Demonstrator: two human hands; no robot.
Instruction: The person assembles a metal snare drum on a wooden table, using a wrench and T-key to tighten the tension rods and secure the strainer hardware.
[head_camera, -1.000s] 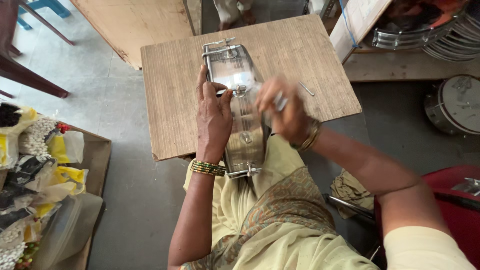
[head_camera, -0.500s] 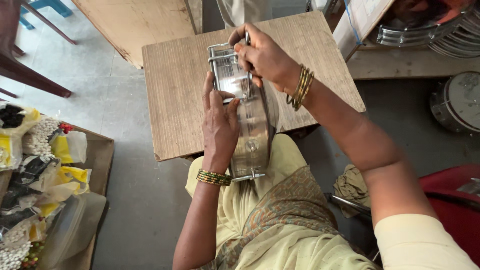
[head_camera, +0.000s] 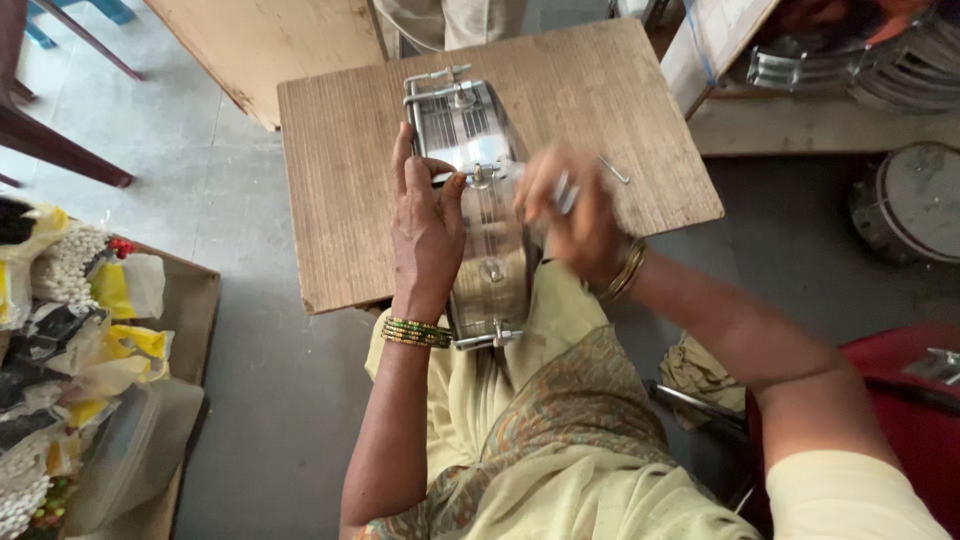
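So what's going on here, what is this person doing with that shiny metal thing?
A seated person steadies a shiny metal drum shell lying across a wooden board and their lap. The left hand rests flat on its side, fingers spread. The right hand, blurred with motion, is beside the shell and seems to hold a small metal piece. Another small metal rod lies loose on the board. More drums sit on the right.
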